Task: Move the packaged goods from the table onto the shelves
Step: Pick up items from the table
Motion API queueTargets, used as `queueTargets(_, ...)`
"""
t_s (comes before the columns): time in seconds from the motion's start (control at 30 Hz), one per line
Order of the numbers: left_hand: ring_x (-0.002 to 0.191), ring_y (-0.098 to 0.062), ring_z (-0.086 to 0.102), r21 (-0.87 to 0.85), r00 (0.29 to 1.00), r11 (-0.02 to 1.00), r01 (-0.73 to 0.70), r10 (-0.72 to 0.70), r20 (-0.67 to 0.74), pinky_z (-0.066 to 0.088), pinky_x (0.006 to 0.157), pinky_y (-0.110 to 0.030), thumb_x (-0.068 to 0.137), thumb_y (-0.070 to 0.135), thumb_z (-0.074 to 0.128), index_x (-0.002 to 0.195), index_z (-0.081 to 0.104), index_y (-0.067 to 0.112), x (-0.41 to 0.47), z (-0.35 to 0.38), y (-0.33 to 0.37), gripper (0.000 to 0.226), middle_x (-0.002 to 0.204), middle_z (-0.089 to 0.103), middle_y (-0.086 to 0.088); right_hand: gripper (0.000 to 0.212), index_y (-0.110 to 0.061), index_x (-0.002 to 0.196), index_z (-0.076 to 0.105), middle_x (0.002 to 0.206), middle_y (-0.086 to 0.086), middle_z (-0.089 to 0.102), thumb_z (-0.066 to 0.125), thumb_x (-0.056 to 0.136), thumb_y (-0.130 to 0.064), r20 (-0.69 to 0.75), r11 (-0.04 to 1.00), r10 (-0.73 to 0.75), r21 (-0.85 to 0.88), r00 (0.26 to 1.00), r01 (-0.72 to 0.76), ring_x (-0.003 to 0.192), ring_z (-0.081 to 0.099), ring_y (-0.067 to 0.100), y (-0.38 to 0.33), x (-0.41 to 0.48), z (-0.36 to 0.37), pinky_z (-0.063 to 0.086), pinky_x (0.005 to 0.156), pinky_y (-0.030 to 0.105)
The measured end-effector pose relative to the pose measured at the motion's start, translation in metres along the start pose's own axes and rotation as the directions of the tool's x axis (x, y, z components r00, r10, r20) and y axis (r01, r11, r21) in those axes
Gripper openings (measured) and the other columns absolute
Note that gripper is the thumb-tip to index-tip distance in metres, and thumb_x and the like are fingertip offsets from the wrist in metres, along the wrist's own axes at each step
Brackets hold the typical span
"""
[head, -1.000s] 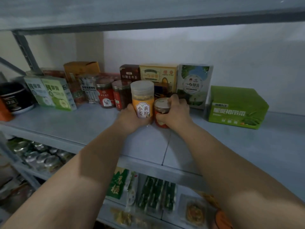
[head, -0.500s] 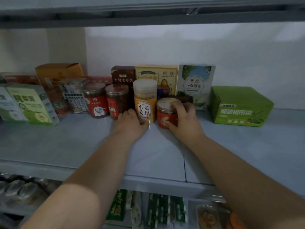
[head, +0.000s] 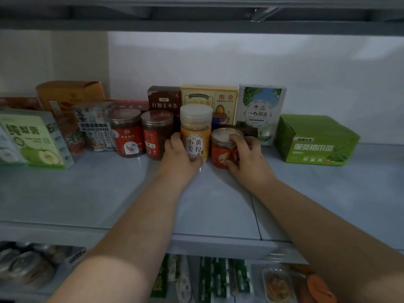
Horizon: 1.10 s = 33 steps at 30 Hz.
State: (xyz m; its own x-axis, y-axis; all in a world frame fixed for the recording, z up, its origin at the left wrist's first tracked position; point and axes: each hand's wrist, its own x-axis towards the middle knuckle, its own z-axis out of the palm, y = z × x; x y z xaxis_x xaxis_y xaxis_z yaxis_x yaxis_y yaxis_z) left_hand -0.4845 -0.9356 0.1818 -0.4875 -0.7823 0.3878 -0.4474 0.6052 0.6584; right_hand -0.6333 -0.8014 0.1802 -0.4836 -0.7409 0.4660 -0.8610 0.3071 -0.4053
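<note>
The 2 jars have slid back into the row and stand on the grey shelf point(head: 109, 193). The left grip point(head: 179, 158) curls round the yellow jar point(head: 195, 127), and the right grip point(head: 247, 158) clasps the red jar point(head: 223, 149) by lid and side. Release seems next. Right of that grip sits a green box point(head: 317, 141); behind is a white wall point(head: 240, 57).

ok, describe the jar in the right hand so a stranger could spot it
On the grey shelf, look at the row of jars left of the green box. It is the short red jar that the right hand grips. Unlike the tall yellow jar beside it, it is squat, the lowest jar in the row.
</note>
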Motion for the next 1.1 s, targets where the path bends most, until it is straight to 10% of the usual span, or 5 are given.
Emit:
queueTargets(0.2, 0.12, -0.041, 0.041, 0.098, 0.954, 0.957, -0.273, 0.282, -0.101, 0.044, 0.101, -0.048, 0.075, 0.014, 0.077, 0.143, 0.046, 0.012, -0.008, 0.001, 0.003, 0.075, 0.131, 0.039, -0.02, 0.073, -0.019, 0.155, 0.029, 0.149, 0.021, 0.028, 0.067, 0.093, -0.021, 0.019, 0.999, -0.017, -0.036, 1.0, 0.018, 0.119, 0.054, 0.045, -0.001, -0.001, 0.003, 0.052, 0.089, 0.044)
queueTargets(0.73, 0.117, -0.035, 0.039, 0.286, 0.929, 0.885, -0.367, 0.36, 0.079, 0.042, 0.099, -0.045, 0.084, 0.029, 0.064, 0.151, 0.038, 0.018, -0.014, -0.004, 0.012, 0.073, 0.131, 0.046, -0.014, 0.086, -0.018, 0.16, 0.018, 0.157, 0.022, 0.027, 0.066, 0.089, -0.029, 0.074, 0.989, -0.064, -0.131, 0.995, 0.073, 0.128, 0.049, 0.045, 0.002, -0.009, -0.001, 0.054, 0.086, 0.047)
queueTargets(0.87, 0.137, -0.04, 0.034, 0.346, 0.848, 0.782, -0.518, 0.522, 0.088, 0.032, 0.115, -0.054, 0.085, 0.051, 0.043, 0.155, 0.03, 0.015, -0.027, -0.007, 0.026, 0.08, 0.144, 0.043, -0.018, 0.085, -0.011, 0.16, 0.019, 0.161, 0.024, 0.026, 0.061, 0.091, -0.037, 0.091, 0.966, -0.121, -0.219, 0.989, 0.138, 0.149, 0.025, 0.042, 0.001, -0.036, -0.031, 0.035, 0.116, 0.053)
queueTargets(1.1, 0.154, -0.035, 0.006, 0.207, 0.668, 0.637, -0.743, 0.683, 0.297, 0.013, 0.124, -0.054, 0.091, 0.066, 0.03, 0.161, 0.009, 0.027, -0.124, 0.029, 0.099, 0.083, 0.167, 0.016, -0.01, 0.081, -0.007, 0.156, 0.03, 0.163, 0.018, 0.027, 0.038, 0.092, -0.057, -0.033, 0.936, -0.037, -0.352, 0.999, 0.023, 0.153, 0.018, 0.034, 0.032, -0.173, -0.112, 0.026, 0.122, 0.051)
